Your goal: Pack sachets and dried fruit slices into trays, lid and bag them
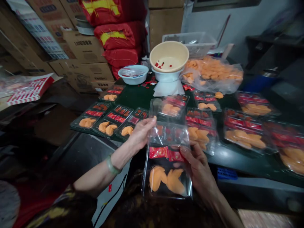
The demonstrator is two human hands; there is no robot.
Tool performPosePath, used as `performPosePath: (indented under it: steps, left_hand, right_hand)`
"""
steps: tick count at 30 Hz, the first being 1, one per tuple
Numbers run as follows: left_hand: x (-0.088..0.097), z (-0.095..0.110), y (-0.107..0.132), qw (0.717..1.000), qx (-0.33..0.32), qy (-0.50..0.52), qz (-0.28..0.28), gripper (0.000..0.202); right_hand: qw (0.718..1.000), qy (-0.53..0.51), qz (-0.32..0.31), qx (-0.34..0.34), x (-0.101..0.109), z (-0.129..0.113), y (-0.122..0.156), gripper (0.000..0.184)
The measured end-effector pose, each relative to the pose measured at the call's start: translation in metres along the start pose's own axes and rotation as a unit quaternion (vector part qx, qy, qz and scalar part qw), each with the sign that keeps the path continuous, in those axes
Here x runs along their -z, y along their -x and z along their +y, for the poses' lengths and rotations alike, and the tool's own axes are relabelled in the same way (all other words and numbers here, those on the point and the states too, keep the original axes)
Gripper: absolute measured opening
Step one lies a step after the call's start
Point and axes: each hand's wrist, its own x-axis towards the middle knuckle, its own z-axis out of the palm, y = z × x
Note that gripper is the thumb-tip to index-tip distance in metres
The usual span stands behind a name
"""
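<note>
Close in front of me is a clear plastic clamshell tray (155, 191) with two fortune cookies (175, 182) in its near compartment. Red wrapped packets (158, 152) lie in the middle row, and small dark reddish pieces show blurrily at the far end. My left hand (141, 133), below a pale green bangle (112, 166), pinches the clear plastic at the tray's far left side, where the lid seems raised. With thumb on top, my right hand (198, 163) grips the tray's right edge; its other fingers are partly hidden beneath.
Several filled trays (110, 128) line the dark green table (133, 95) on both sides. Behind them stand a cream basin (169, 57), a light blue bowl (134, 75) and a bag of fortune cookies (213, 71). Cartons (83, 50) and red bundles (121, 38) are stacked at the back.
</note>
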Motion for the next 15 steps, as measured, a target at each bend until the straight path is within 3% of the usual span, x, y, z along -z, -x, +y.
performPosePath:
  steps: [4, 9, 12, 15]
  left_hand:
    - [-0.005, 0.002, 0.016, 0.990, 0.104, 0.035, -0.094, 0.028]
    - [0.007, -0.010, 0.064, 0.988, 0.133, 0.045, -0.061, 0.028]
    - [0.014, -0.019, 0.096, 0.984, 0.159, 0.056, -0.059, 0.026]
    - [0.021, -0.021, 0.108, 0.978, 0.183, 0.076, -0.058, 0.026]
  right_hand:
    - [0.997, 0.055, -0.030, -0.036, 0.003, 0.003, 0.008, 0.025]
    - [0.961, 0.214, -0.155, -0.079, 0.023, -0.008, 0.026, 0.020]
    - [0.929, 0.245, -0.247, -0.129, 0.036, -0.013, 0.036, 0.024]
    - [0.932, 0.248, -0.244, -0.100, 0.040, -0.015, 0.037, 0.049]
